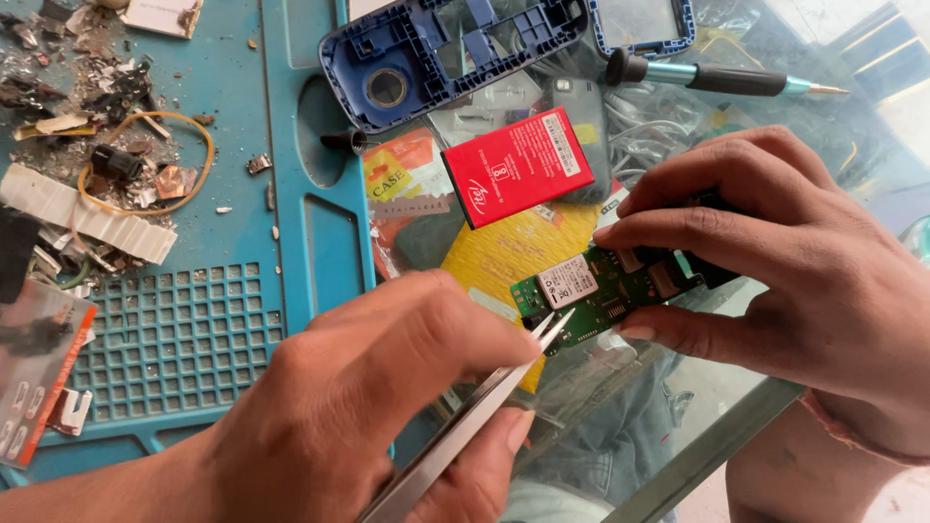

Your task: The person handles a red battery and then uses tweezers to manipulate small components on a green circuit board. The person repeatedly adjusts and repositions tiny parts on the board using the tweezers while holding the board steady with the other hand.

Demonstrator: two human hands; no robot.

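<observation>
The work lay on a glass-topped table (852,107), its near edge running diagonally past the person's knees, with a blue silicone repair mat (242,194) covering its left part; the mat carried a grid of small square pockets toward its near edge and a litter of torn scraps and broken parts at its far left corner. One yellow rubber band (145,163) lay among that litter. At the mat's far edge sat one blue plastic phone housing (450,53) with a round camera hole, and just right of it one black-handled screwdriver (722,77) lay on the glass, tip pointing right. One red rectangular phone battery (518,167) rested between the housing and the hands, atop printed packets and a yellow paper (523,252). The right hand (775,257) was closed on one small green circuit board (601,291), thumb underneath and fingers curled over its top, holding it level above the table's near edge. The left hand (378,397) was pinched shut on one pair of steel tweezers (484,407), thumb and forefinger pressed near the tips, which met at the board's lower left corner, touching or just beside it; which one could not be told
</observation>
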